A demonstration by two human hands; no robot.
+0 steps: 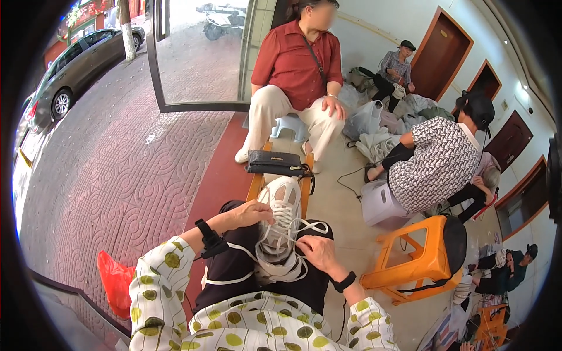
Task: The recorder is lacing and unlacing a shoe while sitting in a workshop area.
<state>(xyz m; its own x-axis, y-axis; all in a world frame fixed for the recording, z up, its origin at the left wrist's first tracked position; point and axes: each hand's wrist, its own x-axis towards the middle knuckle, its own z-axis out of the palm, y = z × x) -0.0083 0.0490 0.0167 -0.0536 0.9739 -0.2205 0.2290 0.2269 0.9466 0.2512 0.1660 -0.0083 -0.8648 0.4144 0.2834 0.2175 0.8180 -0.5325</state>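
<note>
A white lace-up sneaker [281, 202] rests between my knees, its toe pointing away from me and its heel opening towards me. White shoelace [284, 213] criss-crosses its tongue, and a loose loop sticks out to the right. My left hand [243, 214] is closed at the left edge of the lacing, fingertips pinched on the lace. On the right, lower down near the ankle opening, my right hand [319, 253] pinches a lace strand between thumb and fingers. Another pale sneaker part [281, 270] shows below the laces, close to my lap.
A black zip pouch [275, 162] lies on a wooden stool or bench beyond the shoe. Facing me sits a person in a red shirt [301, 64]. An orange plastic stool [410, 257] stands at my right, a red plastic bag [116, 284] at my left. Others sit among bags at right.
</note>
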